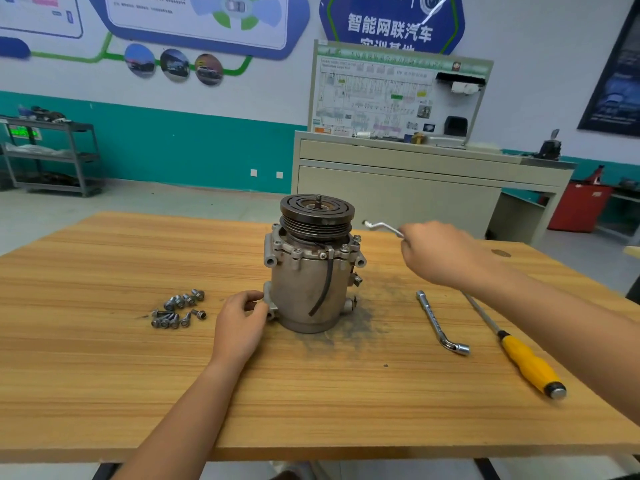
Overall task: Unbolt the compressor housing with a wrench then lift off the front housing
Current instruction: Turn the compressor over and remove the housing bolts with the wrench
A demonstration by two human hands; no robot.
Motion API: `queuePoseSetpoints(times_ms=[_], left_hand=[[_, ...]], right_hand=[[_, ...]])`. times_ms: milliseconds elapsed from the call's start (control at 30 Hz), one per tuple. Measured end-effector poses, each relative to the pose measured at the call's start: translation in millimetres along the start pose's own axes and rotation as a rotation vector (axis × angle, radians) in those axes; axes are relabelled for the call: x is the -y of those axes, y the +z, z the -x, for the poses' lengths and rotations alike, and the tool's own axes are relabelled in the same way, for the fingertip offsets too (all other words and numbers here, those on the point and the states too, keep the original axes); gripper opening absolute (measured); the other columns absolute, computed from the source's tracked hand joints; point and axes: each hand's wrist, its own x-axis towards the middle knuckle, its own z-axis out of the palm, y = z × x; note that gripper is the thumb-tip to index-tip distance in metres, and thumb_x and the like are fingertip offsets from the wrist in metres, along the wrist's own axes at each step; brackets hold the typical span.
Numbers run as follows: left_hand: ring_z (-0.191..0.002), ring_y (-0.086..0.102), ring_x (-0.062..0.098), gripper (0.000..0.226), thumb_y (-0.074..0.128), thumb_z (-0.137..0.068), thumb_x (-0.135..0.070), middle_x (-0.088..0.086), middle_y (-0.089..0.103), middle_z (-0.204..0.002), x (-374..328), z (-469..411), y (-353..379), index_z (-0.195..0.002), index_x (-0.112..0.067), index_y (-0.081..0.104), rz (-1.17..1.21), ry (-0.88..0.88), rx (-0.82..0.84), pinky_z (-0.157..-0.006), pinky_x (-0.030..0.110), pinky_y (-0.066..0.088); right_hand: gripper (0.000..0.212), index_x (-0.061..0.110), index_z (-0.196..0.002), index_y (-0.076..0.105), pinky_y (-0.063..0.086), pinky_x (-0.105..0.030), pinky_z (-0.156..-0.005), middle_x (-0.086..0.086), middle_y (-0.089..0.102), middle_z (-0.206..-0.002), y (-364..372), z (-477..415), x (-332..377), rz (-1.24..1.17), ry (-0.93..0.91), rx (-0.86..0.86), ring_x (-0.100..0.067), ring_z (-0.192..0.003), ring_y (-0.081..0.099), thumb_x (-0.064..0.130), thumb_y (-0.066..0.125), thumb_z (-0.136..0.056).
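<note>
- Wooden worktop (104, 375); compressor (311, 292) upright, centre.
- Left hand (242, 320) closed its grip on the base lug; right hand (440, 254) gripped wrench (381, 226), off the bolts.
- Flange bolts (297, 251) apparently still seated; front housing (282, 244) unlifted.

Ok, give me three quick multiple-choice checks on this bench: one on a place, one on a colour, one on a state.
1. Where do the loose bolts lie? A) left of the compressor B) behind it C) right of it
2. The screwdriver handle is: A) red B) yellow C) black
3. The right hand holds the wrench: A) flat on the table B) seated on a bolt C) raised, clear of the bolts
Answers: 1 A, the pile sits beside the left hand; 2 B, plainly yellow; 3 C, its end hangs in air beside the pulley.
</note>
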Motion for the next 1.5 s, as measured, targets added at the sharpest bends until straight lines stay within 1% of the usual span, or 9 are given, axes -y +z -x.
queuePoseSetpoints(times_ms=[333, 467, 800, 1000, 1200, 1300, 1367, 1433, 1500], left_hand=[[-0.094, 0.05, 0.008, 0.021, 0.055, -0.087, -0.011, 0.0, 0.058, -0.105, 0, 1, -2, -0.106, -0.01, 0.064, 0.025, -0.019, 0.002, -0.08, 0.022, 0.033], [-0.094, 0.05, 0.008, 0.021, 0.054, -0.087, -0.009, 0.0, 0.058, -0.106, 1, 1, -2, -0.106, -0.01, 0.064, 0.032, -0.021, -0.003, -0.081, 0.021, 0.033], [-0.091, 0.049, 0.008, 0.018, 0.055, -0.088, -0.011, -0.001, 0.056, -0.102, 1, 2, -1, -0.103, -0.011, 0.065, 0.008, 0.016, 0.014, -0.08, 0.021, 0.033], [-0.092, 0.051, 0.008, 0.017, 0.056, -0.088, -0.011, -0.001, 0.057, -0.102, 0, 3, -2, -0.103, -0.011, 0.064, 0.031, -0.006, 0.008, -0.081, 0.022, 0.034], [-0.095, 0.051, 0.009, 0.016, 0.055, -0.088, -0.01, -0.001, 0.054, -0.105, 2, 1, 0, -0.102, -0.013, 0.063, 0.024, 0.007, 0.0, -0.082, 0.023, 0.035], [-0.103, 0.049, 0.013, 0.017, 0.054, -0.087, -0.007, 0.001, 0.05, -0.111, 2, 1, 0, -0.101, -0.013, 0.061, 0.007, 0.034, -0.017, -0.087, 0.023, 0.033], [-0.108, 0.048, 0.016, 0.018, 0.054, -0.086, -0.005, 0.003, 0.048, -0.116, 1, 1, 0, -0.101, -0.013, 0.061, 0.006, 0.031, -0.031, -0.09, 0.022, 0.031], [-0.114, 0.047, 0.019, 0.019, 0.054, -0.086, -0.005, 0.005, 0.047, -0.12, 0, 2, 0, -0.102, -0.012, 0.061, -0.002, 0.025, -0.033, -0.091, 0.021, 0.029], [-0.115, 0.046, 0.019, 0.02, 0.054, -0.086, -0.005, 0.005, 0.047, -0.122, 0, 3, 0, -0.102, -0.013, 0.061, -0.013, 0.036, -0.021, -0.09, 0.02, 0.029]], right_hand=[[0.027, 0.016, -0.065, 0.033, 0.024, -0.026, -0.043, 0.0, 0.037, -0.062, -15, 3, 28, 0.212, -0.035, 0.072, -0.014, -0.053, 0.034, 0.004, 0.037, -0.089], [0.032, 0.014, -0.06, 0.032, 0.029, -0.026, -0.047, 0.0, 0.036, -0.058, -21, 1, 37, 0.38, -0.108, 0.056, -0.021, -0.059, 0.043, 0.001, 0.044, -0.086], [0.015, 0.011, -0.085, 0.049, 0.037, -0.029, -0.056, 0.0, 0.037, -0.062, -21, 1, 38, 0.451, -0.15, 0.121, -0.021, -0.066, 0.045, -0.002, 0.044, -0.089], [0.014, 0.009, -0.098, 0.054, 0.027, -0.025, -0.041, 0.0, 0.036, -0.062, -13, 1, 31, 0.557, -0.225, 0.11, -0.016, -0.053, 0.041, 0.004, 0.043, -0.091], [0.024, 0.011, -0.104, 0.058, 0.026, -0.024, -0.043, 0.0, 0.045, -0.067, -8, -23, 4, 0.585, -0.204, 0.118, -0.018, -0.063, 0.046, 0.003, 0.04, -0.091], [0.024, 0.011, -0.11, 0.056, 0.037, -0.028, -0.056, -0.001, 0.053, -0.075, 1, -45, -1, 0.544, -0.192, 0.024, -0.022, -0.076, 0.055, 0.002, 0.042, -0.092], [0.03, 0.013, -0.121, 0.048, 0.043, -0.036, -0.08, -0.007, 0.061, -0.106, 15, -61, -5, 0.488, -0.227, -0.076, -0.025, -0.102, 0.056, 0.004, 0.042, -0.094], [0.034, 0.014, -0.127, 0.045, 0.034, -0.04, -0.101, -0.008, 0.055, -0.126, 28, -74, 0, 0.454, -0.271, -0.132, -0.023, -0.123, 0.044, 0.006, 0.043, -0.094], [0.033, 0.013, -0.126, 0.048, 0.031, -0.039, -0.104, -0.007, 0.055, -0.128, 35, -85, 6, 0.446, -0.319, -0.145, -0.023, -0.128, 0.039, 0.008, 0.045, -0.093]])
